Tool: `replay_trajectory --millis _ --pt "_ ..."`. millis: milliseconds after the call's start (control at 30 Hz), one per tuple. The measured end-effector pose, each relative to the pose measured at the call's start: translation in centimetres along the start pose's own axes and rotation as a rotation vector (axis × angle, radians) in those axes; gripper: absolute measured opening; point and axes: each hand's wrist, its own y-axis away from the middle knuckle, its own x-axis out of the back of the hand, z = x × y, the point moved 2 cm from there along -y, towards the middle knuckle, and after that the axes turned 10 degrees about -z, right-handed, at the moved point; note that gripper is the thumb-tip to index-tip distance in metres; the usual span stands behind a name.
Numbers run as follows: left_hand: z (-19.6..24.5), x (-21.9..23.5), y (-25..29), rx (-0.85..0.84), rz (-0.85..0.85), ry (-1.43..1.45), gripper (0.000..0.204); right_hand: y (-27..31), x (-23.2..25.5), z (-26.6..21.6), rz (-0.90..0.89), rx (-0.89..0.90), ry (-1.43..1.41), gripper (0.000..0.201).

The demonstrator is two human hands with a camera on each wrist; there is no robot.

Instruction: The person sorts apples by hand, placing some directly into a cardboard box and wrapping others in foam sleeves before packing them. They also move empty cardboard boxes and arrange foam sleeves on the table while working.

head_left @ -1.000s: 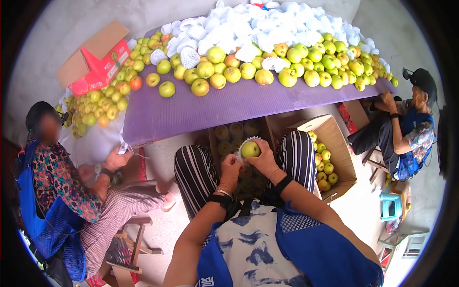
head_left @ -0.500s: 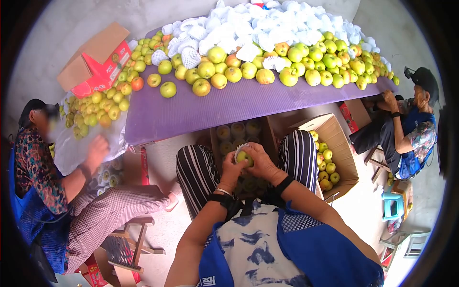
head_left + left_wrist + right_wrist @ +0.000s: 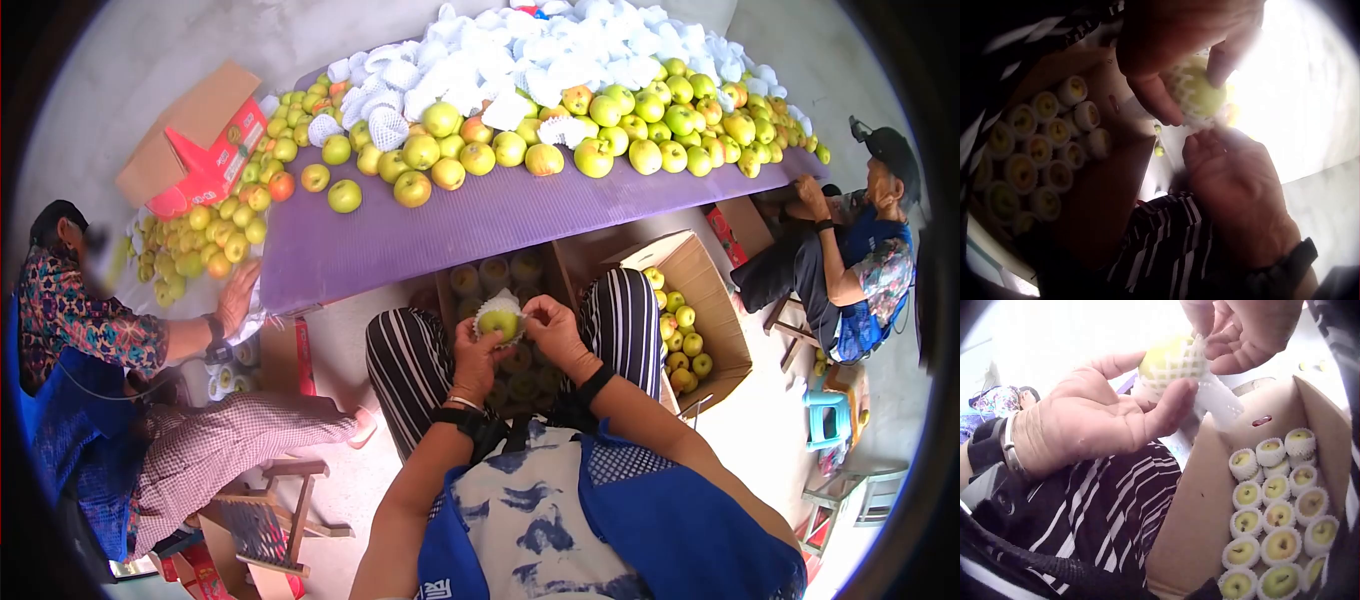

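Between my knees in the head view, my left hand [image 3: 474, 360] holds a green apple [image 3: 498, 322] partly covered by a white foam net sleeve [image 3: 1180, 374]. The left thumb and fingers lie around the apple's sides in the right wrist view. My right hand [image 3: 556, 334] is just right of the apple, its thumb and fingertips pinching the net's edge. A loose end of the net hangs down below the right fingers in the right wrist view. Under the hands stands a cardboard box [image 3: 1188, 512] with rows of netted apples [image 3: 1280, 544].
A purple-covered table [image 3: 400, 245] ahead bears many bare apples [image 3: 420, 152] and a heap of foam nets [image 3: 540, 50]. An open carton of apples [image 3: 715, 320] stands by my right knee. One person [image 3: 90, 300] sits at left, another [image 3: 850, 240] at right.
The apple has passed from my right hand into my left, with the net further round it. My right hand has moved to the net's edge. The person at left has shifted an arm.
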Motion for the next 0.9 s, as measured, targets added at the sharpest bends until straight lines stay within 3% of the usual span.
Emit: replay_trajectory --millis 67,200,267,367,400,467,500,567,600,700,867,900 --pt "-0.2 0.3 -0.1 -0.061 0.062 -0.010 0.044 0.4 -0.8 -0.5 -0.066 0.232 0.192 0.013" --pt "-0.4 0.8 -0.3 -0.056 0.055 -0.007 0.044 0.9 -1.3 -2.0 -0.128 0.179 0.228 0.017" --pt "-0.2 0.8 -0.4 -0.084 -0.095 0.149 0.044 1.1 -1.6 -3.5 -0.149 0.327 0.425 0.021" --pt "0.3 0.1 -0.1 -0.103 -0.221 0.361 0.041 1.6 -1.9 -4.0 -0.297 0.306 0.449 0.022" --pt "-0.2 0.5 -0.4 -0.100 -0.221 0.360 0.041 1.7 -1.8 -4.0 -0.295 0.304 0.448 0.022" --pt "-1.1 1.5 -1.0 -0.113 -0.149 0.164 0.038 1.9 -2.0 -3.9 -0.512 0.314 0.435 0.021" --pt "-1.2 1.5 -1.0 -0.110 -0.150 0.162 0.038 1.6 -1.9 -3.1 -0.508 0.313 0.433 0.021" --pt "-1.2 1.4 -1.1 -0.152 -0.149 0.166 0.037 0.1 -0.5 -1.4 -0.043 0.240 0.021 0.022" --pt "-1.2 1.3 -1.0 -0.147 -0.151 0.164 0.037 -0.2 0.7 -1.3 0.061 0.140 0.030 0.028" --pt "-0.7 1.0 -0.8 -0.121 -0.147 0.170 0.039 -0.6 1.5 -1.3 0.201 0.084 0.237 0.036" --pt "-1.2 1.3 -0.7 -0.063 -0.105 0.105 0.045 -0.8 1.8 -0.1 0.165 -0.010 0.369 0.025" --pt "-1.2 1.4 -0.7 -0.061 -0.105 0.104 0.045 -0.8 1.7 -0.6 0.168 0.081 0.351 0.021"
